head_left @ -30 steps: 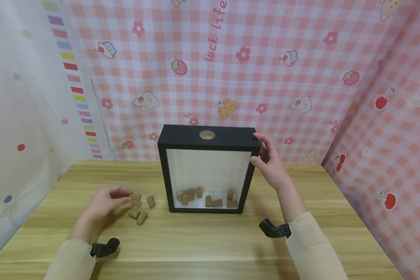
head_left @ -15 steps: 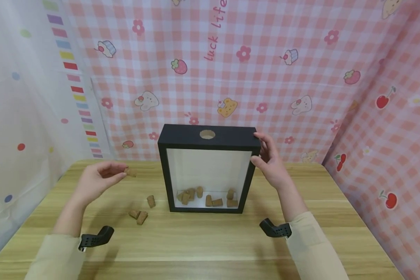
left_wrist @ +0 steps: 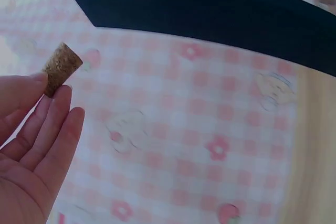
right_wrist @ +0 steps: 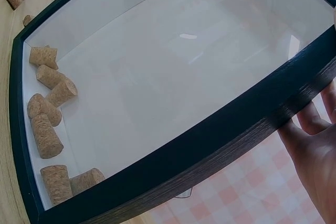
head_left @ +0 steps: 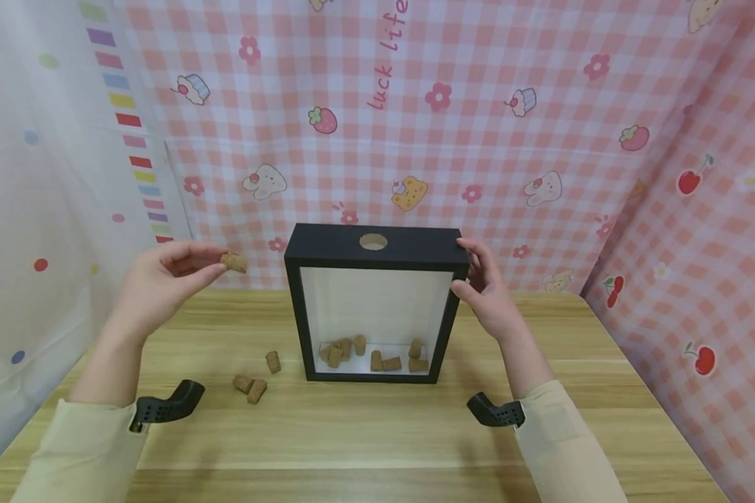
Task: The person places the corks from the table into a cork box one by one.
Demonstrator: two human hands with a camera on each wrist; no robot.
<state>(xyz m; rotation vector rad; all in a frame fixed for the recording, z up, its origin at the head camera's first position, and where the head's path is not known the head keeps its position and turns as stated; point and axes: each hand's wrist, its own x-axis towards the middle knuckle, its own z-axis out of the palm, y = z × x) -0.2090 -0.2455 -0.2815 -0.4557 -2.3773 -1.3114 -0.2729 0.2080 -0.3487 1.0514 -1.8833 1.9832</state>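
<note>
My left hand (head_left: 170, 283) pinches a tapered cork (head_left: 234, 263) between thumb and fingertips, raised above the table to the left of a black box frame (head_left: 377, 251). In the left wrist view the cork (left_wrist: 63, 68) tilts up out of the fingertips. The frame stands upright with a clear front, a white back and a round hole (head_left: 374, 242) in its top. My right hand (head_left: 487, 293) grips its upper right side, thumb at the front edge. Inside, several corks (right_wrist: 46, 135) lie along the bottom.
Three loose corks lie on the wooden table (head_left: 377, 440) left of the frame: one cork (head_left: 273, 361) by itself and two nearer me, side by side (head_left: 256, 391). A pink checked cloth (head_left: 377, 140) hangs behind the table.
My left hand has picked up a cork from the loose group and lifted it up and away from the table. My right hand and the frame have stayed put.
</note>
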